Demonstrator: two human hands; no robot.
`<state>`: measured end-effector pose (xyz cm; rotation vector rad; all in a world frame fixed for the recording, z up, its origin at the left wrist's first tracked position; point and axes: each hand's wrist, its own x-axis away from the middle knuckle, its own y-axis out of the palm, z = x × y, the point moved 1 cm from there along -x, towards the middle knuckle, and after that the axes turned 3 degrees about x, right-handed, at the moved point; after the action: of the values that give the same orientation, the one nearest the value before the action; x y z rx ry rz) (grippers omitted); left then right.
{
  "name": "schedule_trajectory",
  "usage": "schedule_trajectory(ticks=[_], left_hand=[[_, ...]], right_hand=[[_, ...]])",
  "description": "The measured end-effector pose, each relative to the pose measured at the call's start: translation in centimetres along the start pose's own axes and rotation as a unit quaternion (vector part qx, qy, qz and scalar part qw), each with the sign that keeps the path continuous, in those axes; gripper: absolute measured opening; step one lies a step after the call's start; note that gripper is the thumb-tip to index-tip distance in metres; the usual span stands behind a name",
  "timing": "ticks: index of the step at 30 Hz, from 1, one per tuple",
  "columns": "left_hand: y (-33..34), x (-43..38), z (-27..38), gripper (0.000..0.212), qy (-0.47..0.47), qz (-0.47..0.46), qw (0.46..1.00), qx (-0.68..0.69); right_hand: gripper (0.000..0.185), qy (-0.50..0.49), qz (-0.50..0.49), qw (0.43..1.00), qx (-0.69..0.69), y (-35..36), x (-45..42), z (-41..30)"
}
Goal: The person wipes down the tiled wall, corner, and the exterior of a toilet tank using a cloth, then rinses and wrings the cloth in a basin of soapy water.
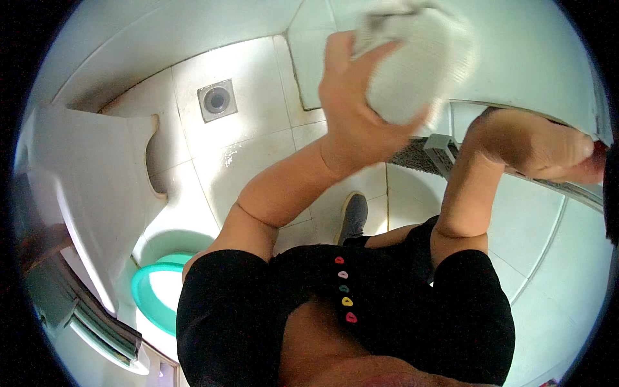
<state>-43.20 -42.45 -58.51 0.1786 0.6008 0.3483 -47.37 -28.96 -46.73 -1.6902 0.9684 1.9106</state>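
Observation:
My left hand (pixel 358 106) reaches up and forward with its fingers spread around a whitish cloth (pixel 416 67). Motion blurs the cloth, which is in front of a pale, glossy wall surface (pixel 522 63). On the right, my right hand (pixel 537 142) is raised beside a narrow ledge-like edge (pixel 575 193). Its fingers point towards the right rim of the view, where a reddish patch shows. The fingertips are partly lost in shadow there, so I cannot tell whether they grip anything.
A square floor drain (pixel 217 100) is set in wet white tiles (pixel 242 155). At the left stands a smooth white fixture (pixel 92 164) with a curved notch. A turquoise-rimmed basin (pixel 145 285) is on the floor. Near the wall are a grey bracket-like piece (pixel 441 150) and dark matting (pixel 411 157).

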Motion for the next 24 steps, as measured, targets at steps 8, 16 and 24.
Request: schedule_trajectory(ticks=[8,16,24], left_hand=[[1.7,-0.3,-1.2,0.052,0.177,0.062,0.982,-0.029],[-5.5,6.9,-11.5,0.047,-0.411,-0.079,0.882,-0.219],[-4.5,3.0,-6.2,0.043,-0.486,0.033,0.873,-0.010]], right_hand=[[0.035,0.040,-0.044,0.997,0.057,3.0,-2.2,-4.0],[0.042,-0.106,-0.011,0.978,0.179,1.3,-0.4,0.5],[0.036,0.032,-0.325,0.944,0.034,-7.7,-6.2,-5.1]])
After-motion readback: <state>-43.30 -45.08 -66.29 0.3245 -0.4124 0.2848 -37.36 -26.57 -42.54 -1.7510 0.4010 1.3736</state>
